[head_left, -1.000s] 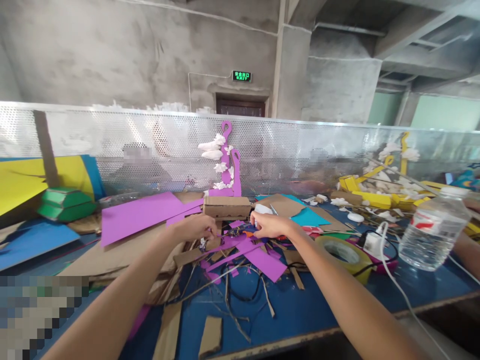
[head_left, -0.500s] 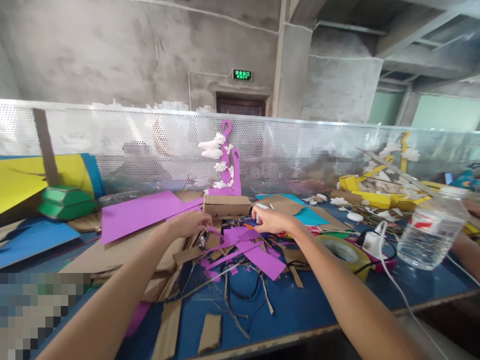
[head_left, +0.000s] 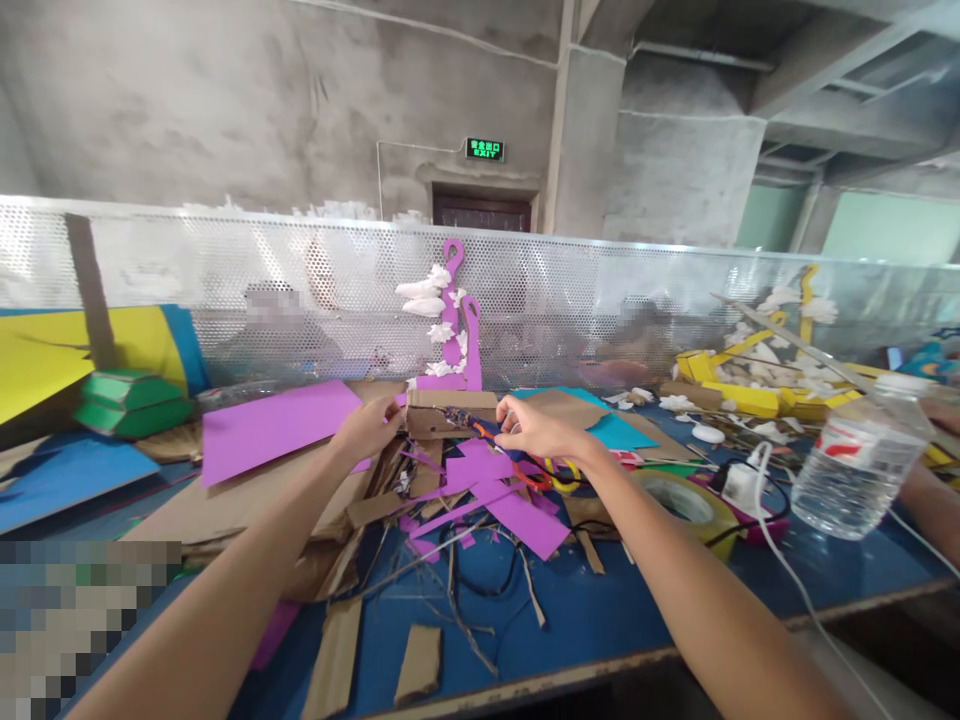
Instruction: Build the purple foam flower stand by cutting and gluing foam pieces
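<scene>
My right hand (head_left: 536,428) is closed round a dark blue and orange hot glue gun (head_left: 480,428). Its dark, speckled nozzle points left, in front of the long cardboard piece (head_left: 435,420). At that piece's left end is my left hand (head_left: 369,430), with thumb and fingertips pinched together; what they hold is too small to make out. Purple offcuts (head_left: 517,508) lie heaped below and between both hands. Yellow and orange loops (head_left: 561,474) show under my right wrist, partly hidden. Behind the cardboard stands a purple cut-out shape (head_left: 451,330) with white tufts on it.
A purple sheet (head_left: 277,432) and a green faceted box (head_left: 135,402) are on the left. Clear tape (head_left: 686,505), a white plug (head_left: 746,485) with its cable, and a water bottle (head_left: 862,460) stand right. Cardboard scraps (head_left: 420,665) lie near the front. A perforated metal screen (head_left: 337,300) runs behind.
My left hand has drawn back left, away from the purple scraps. My right hand has lifted the glue gun up from the heap, so its nozzle now shows before the cardboard.
</scene>
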`<state>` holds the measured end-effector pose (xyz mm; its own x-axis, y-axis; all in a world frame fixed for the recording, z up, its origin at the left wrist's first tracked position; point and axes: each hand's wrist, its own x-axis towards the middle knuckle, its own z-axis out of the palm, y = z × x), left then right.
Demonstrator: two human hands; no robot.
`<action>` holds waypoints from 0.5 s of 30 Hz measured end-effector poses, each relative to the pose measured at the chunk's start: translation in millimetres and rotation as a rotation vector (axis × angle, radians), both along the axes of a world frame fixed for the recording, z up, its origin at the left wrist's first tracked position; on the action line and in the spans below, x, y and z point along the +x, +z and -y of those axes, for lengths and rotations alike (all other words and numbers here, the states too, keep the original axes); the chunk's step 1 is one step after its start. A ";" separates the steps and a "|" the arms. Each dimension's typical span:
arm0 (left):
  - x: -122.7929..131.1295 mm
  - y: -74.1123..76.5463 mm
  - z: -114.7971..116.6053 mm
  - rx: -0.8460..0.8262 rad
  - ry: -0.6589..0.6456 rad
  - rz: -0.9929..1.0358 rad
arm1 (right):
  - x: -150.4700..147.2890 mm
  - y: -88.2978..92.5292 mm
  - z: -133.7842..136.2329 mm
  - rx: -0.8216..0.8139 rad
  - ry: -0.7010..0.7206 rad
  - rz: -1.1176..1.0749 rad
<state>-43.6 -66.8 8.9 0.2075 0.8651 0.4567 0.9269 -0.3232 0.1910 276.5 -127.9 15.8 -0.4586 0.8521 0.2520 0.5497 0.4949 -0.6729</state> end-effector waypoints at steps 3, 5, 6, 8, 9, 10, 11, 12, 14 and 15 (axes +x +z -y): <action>0.9 0.6 0.9 0.017 0.013 0.025 | -0.9 1.6 -0.9 0.039 -0.021 -0.111; 1.7 0.9 1.2 0.022 0.011 0.021 | 0.6 4.0 -1.2 0.040 -0.031 -0.160; 2.1 0.9 1.3 0.022 0.007 0.015 | 2.0 5.5 -1.3 0.040 -0.036 -0.184; 3.0 0.3 1.1 0.024 -0.008 0.001 | 5.8 8.8 -1.8 0.049 -0.058 -0.246; 3.4 -0.3 1.1 0.023 -0.016 -0.007 | 8.1 10.6 -2.1 0.060 -0.076 -0.292; 3.8 -0.9 1.0 0.019 -0.021 -0.014 | 10.3 12.3 -2.6 0.071 -0.094 -0.343; 4.1 -1.5 1.0 0.017 -0.024 -0.018 | 12.3 14.1 -3.1 0.077 -0.110 -0.400; 4.4 -2.0 1.0 0.015 -0.022 -0.020 | 14.1 15.9 -3.5 0.080 -0.125 -0.462; 5.0 -2.3 1.3 0.016 -0.016 -0.013 | 16.3 19.1 -4.1 0.086 -0.132 -0.573; 5.4 -1.9 1.6 0.025 -0.017 -0.003 | 16.5 20.5 -4.1 0.103 -0.128 -0.620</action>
